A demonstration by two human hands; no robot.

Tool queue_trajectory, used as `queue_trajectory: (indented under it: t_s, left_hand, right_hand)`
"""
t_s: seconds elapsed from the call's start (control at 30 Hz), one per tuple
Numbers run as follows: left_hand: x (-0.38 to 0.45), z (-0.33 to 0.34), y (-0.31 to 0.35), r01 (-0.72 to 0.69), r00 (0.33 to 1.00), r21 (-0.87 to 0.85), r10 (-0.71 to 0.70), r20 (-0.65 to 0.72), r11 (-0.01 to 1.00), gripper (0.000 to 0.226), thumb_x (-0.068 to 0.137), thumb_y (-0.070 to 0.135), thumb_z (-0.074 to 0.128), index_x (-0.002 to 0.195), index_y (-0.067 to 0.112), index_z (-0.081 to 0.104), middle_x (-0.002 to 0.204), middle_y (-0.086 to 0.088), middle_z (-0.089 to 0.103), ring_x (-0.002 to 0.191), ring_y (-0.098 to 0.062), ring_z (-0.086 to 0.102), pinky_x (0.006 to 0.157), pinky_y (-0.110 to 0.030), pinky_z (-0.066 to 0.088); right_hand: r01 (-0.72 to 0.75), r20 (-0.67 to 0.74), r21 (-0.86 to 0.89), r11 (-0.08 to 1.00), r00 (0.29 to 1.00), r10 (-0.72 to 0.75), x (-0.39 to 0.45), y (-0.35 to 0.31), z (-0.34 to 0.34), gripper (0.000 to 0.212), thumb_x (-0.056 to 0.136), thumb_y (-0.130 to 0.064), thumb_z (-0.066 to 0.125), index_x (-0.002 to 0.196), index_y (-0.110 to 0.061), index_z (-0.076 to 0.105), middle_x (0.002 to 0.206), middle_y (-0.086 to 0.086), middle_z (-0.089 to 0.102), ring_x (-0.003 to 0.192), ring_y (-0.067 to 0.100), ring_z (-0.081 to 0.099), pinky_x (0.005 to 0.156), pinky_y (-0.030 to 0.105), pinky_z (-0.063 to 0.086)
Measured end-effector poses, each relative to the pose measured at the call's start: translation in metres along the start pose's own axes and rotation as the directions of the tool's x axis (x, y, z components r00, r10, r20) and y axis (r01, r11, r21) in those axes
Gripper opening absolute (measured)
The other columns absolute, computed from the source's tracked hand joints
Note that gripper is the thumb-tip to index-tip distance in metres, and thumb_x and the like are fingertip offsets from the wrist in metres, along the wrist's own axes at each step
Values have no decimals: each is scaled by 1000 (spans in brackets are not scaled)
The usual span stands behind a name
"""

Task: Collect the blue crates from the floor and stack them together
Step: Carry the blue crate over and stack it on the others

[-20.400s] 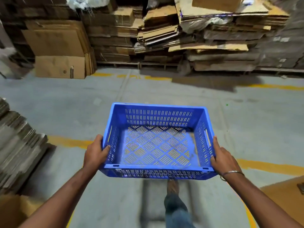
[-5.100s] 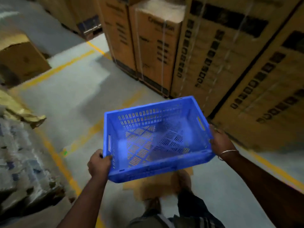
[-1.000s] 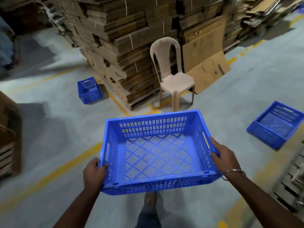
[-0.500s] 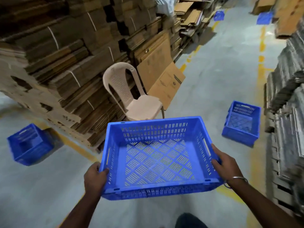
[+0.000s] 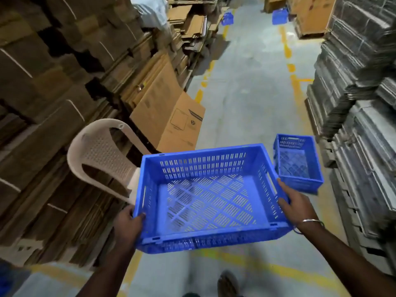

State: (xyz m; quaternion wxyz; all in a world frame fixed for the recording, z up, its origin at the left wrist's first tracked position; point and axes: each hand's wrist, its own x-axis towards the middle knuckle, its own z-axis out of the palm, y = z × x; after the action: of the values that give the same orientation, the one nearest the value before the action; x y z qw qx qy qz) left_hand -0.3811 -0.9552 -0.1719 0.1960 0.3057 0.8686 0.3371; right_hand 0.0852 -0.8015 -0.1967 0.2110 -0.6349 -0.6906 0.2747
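I have one empty blue crate (image 5: 211, 198) carried at waist height, my left hand (image 5: 128, 226) clenched on its left end wall and my right hand (image 5: 294, 203) on the right one. It sits level, open side up, long axis running left to right. Nothing is stacked yet, I judge: a second crate (image 5: 297, 162) waits on the floor (image 5: 246, 93) just right, and two more (image 5: 279, 16) lie far down the aisle.
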Motion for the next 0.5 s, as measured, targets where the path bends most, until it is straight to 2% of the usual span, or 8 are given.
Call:
queue_trajectory:
  t_s: [0.1,0.2,0.3,0.37,0.5]
  left_hand:
    - [55,18,37,-47,999,-3,47,20,999,24,66,31,65,78,11,62,69,-7,63,65,-26,58,60,-36,40]
    - [115,43,76,-76,995,-17,77,60,997,20,68,28,69,76,11,62,67,-6,63,66,-27,61,58,-35,38]
    - [189,76,108,-68,995,-30,70,70,997,19,69,28,72,72,16,57,67,-3,63,66,-27,60,62,-39,46]
    - [225,95,135,-85,993,-48,89,80,995,19,68,28,71,73,15,58,69,-4,65,67,-27,61,65,-42,49]
    - [310,138,187,-147,975,-62,155,156,987,14,73,12,75,78,11,62,72,-6,66,70,-28,62,67,-42,49]
  right_hand:
    - [-46,-24,13,999,999,47,56,-12,-1,70,83,-11,64,145,-33,40,112,18,67,105,37,63,85,42,50]
    - [-79,-68,36,996,994,81,112,-22,-3,68,83,-9,63,144,-29,43,113,17,67,106,34,63,85,37,48]
    - [-135,-94,30,990,986,138,173,-31,0,67,84,-9,62,144,-30,43,103,17,68,98,34,64,77,30,43]
    - [-138,-111,42,990,984,142,205,-36,4,66,84,-8,63,144,-29,44,107,18,68,101,35,63,81,33,45]
    - [-206,-152,65,976,965,214,275,-40,8,68,83,-7,63,145,-29,43,127,13,63,114,33,60,91,37,47]
